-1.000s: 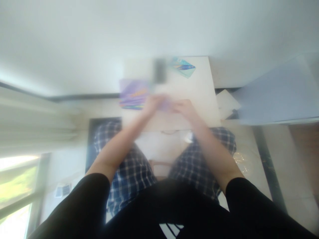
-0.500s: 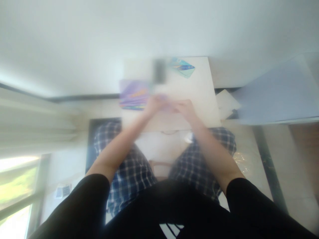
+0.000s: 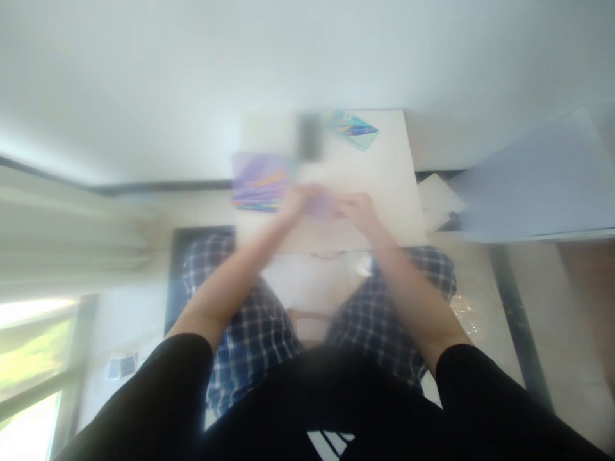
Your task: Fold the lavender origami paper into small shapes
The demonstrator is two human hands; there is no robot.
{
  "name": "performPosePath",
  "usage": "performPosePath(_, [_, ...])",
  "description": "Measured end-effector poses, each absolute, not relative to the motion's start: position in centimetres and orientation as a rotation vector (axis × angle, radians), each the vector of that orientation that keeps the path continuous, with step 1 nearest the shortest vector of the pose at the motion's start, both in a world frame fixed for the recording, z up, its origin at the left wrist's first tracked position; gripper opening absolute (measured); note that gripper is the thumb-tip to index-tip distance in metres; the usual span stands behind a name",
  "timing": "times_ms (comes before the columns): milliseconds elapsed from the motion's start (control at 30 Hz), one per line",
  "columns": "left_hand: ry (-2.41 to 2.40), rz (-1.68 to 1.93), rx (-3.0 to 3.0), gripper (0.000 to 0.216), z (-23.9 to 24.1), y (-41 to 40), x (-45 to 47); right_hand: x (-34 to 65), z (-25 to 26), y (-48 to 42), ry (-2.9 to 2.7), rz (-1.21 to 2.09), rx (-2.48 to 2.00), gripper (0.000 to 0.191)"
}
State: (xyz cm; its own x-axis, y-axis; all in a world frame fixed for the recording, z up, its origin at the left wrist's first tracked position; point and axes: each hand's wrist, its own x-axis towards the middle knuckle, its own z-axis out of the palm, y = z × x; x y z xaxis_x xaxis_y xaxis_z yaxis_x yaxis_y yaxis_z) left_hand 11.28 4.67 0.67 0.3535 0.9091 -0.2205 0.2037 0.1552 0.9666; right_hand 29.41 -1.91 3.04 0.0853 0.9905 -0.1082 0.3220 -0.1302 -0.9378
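Over the middle of a small white table, both of my hands are closed on a small, flat purple piece. It is too blurred for me to tell its kind. My left hand grips its left side, and my right hand pinches the right side. A purple sheet or packet with orange and blue marks lies just left of my left hand. Haze blurs the fingers of both hands.
A dark, blurred rectangular object is at the back of the table. Beside it lies a teal and blue packet. My knees in checked trousers flank the table's front. A large pale panel stands at the right.
More of the purple piece shows between my hands, and my left hand has shifted slightly. The things on the table stay in place.
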Motion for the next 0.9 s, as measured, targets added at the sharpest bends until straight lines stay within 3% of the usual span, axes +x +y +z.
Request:
performPosePath(200, [1.028, 0.684, 1.429, 0.034, 1.6, 4.3, 11.0, 29.7, 2.7, -1.9, -1.420, 1.108, -1.551, 0.041])
performPosePath(467, [1.020, 0.673, 1.480, 0.045, 1.0, 4.5, 11.0, 28.9, 2.8, -2.1, -1.560, 0.889, -1.619, 0.064])
performPosePath(733, [0.968, 0.639, 1.326, 0.067, 1.2, 4.3, 11.6, 29.1, 3.0, -2.0, -1.406, 0.982, -1.592, 0.060])
performPosePath(900, [1.026, 0.660, 1.482, 0.052, 2.0, 4.4, 11.5, 29.2, 2.9, -1.7, -1.264, 0.896, -1.631, 0.059])
